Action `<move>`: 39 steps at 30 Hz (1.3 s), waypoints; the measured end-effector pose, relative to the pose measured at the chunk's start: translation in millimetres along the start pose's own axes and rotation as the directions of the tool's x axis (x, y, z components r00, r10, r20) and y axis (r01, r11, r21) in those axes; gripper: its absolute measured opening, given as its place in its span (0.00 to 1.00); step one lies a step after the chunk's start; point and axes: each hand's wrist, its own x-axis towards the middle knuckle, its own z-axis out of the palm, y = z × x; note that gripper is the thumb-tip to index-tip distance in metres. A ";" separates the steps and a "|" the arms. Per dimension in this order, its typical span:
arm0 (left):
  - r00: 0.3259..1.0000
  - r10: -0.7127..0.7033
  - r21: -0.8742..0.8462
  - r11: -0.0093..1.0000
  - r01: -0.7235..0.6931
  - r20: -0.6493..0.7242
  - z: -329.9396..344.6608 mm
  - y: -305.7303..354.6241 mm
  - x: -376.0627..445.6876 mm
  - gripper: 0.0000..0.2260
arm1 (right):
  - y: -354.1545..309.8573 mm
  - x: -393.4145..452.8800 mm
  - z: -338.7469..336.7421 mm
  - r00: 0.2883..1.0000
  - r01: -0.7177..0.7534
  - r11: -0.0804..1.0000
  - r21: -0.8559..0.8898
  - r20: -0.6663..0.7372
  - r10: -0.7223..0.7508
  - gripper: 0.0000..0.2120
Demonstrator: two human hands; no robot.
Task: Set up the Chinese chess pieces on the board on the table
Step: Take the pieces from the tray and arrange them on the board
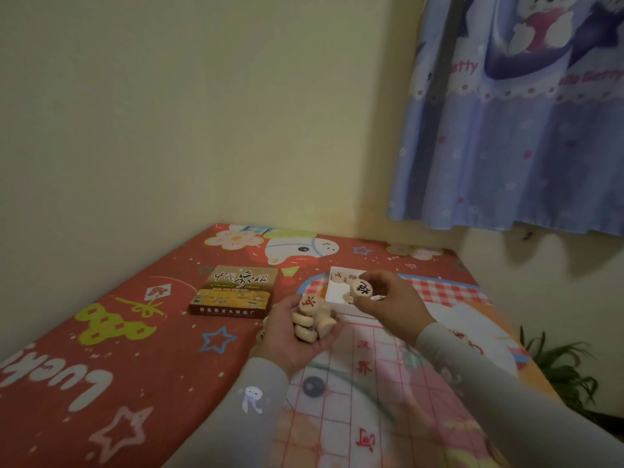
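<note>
Wooden discs fill my left hand (290, 336), palm up, fingers curled round a pile of pieces (312, 320), red-character one on top. I'd say it's cupped like that to serve as a holding tray, so the other hand can pick without going back to the box each time.

Right hand (388, 304) pinches a single black-character piece (362, 288) between thumb and fingers, face turned up toward me, probably to read it before choosing its spot. It hovers over the near edge of the white tray (332, 297), which has a few more pieces (342, 276) in it at the far side.

Translucent board sheet (364, 393) with red grid lines and red characters lies on the worktop (135, 332) under and in front of both hands. I see no pieces set on it yet; a dark round spot near its left edge looks like print below, can't tell for sure. So setup looks barely begun.

Brown chess box lid (234, 292) sits left of the tray, apart from it, out of the way.

Next, I judge, the black piece goes to a line crossing on the board; loose pile in the left hand could spill if tipped.
</note>
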 end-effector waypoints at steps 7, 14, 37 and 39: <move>1.000 0.016 -0.009 1.000 -0.016 0.012 5.5 -8.2 1.2 0.15 | 36.9 -29.1 -43.6 0.990 -0.112 0.990 -0.090 -0.099 0.103 0.14; 0.999 0.017 -0.014 1.000 -0.016 0.037 15.4 -17.1 -1.9 0.15 | 53.6 -57.5 -71.2 0.981 -0.158 0.964 -0.213 -0.142 0.130 0.14; 0.980 0.180 -0.034 0.982 -0.184 -0.090 -45.7 60.5 -35.1 0.15 | 34.0 -39.7 59.9 0.977 -0.014 0.962 -0.273 0.199 0.071 0.08; 0.978 0.189 -0.032 0.981 -0.193 -0.090 -45.6 60.1 -37.6 0.14 | 32.2 -43.3 65.4 0.967 0.014 0.964 -0.267 0.247 0.055 0.09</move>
